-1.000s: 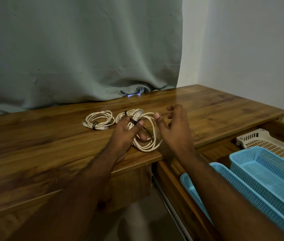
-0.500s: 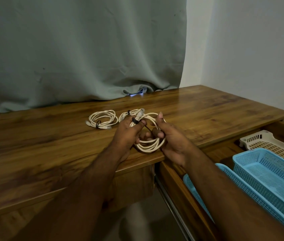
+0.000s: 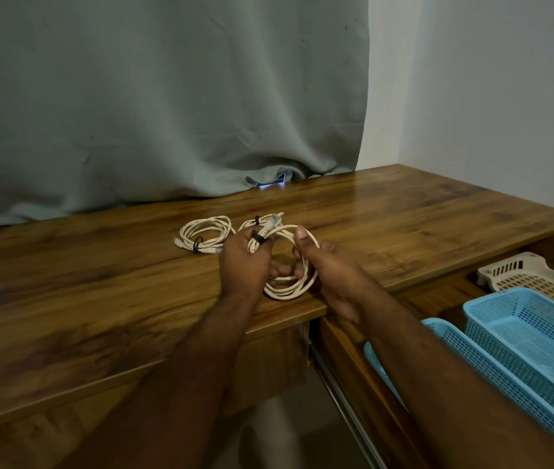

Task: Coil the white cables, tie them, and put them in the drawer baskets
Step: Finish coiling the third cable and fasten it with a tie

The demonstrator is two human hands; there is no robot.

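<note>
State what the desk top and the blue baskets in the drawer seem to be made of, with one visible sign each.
Desk top: wood or wood-look laminate, glossy; brown grain with reflections. Blue baskets: moulded plastic, apparently; uniform colour, perforated walls.

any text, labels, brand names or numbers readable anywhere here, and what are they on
None: no word, label, brand or number can be read in this view.
The white cable held by the left hand and the right hand: no print can be made out on it.
The tied coil on the desk: no label shows.
The blue baskets and the cream basket: plain perforated plastic, no marking shows.
</note>
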